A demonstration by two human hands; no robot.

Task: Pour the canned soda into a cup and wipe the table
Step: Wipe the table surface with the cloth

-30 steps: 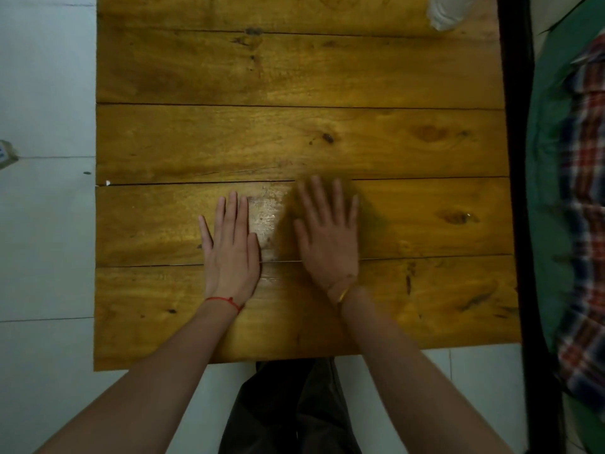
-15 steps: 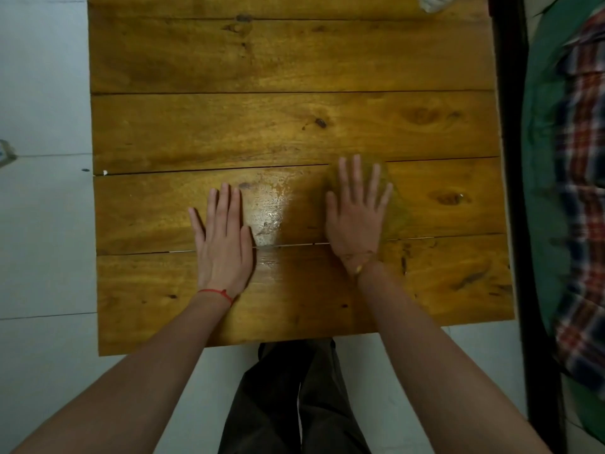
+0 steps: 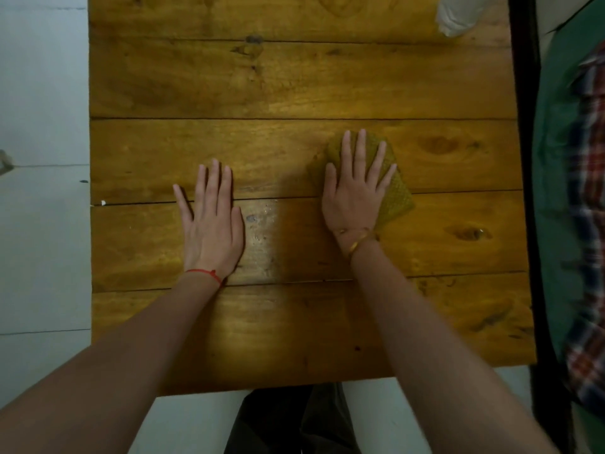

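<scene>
Fingers of the right hand [image 3: 355, 191] lie straight and spread, pressing a yellow cloth [image 3: 394, 198] flat on the wooden table [image 3: 294, 322]; the left hand [image 3: 212, 221] rests flat, holding nothing. Between them a wet sheen [image 3: 262, 221] could be missed. Farther off, 1 white object [image 3: 456, 14], unclear, might be knocked by a long stroke.
</scene>
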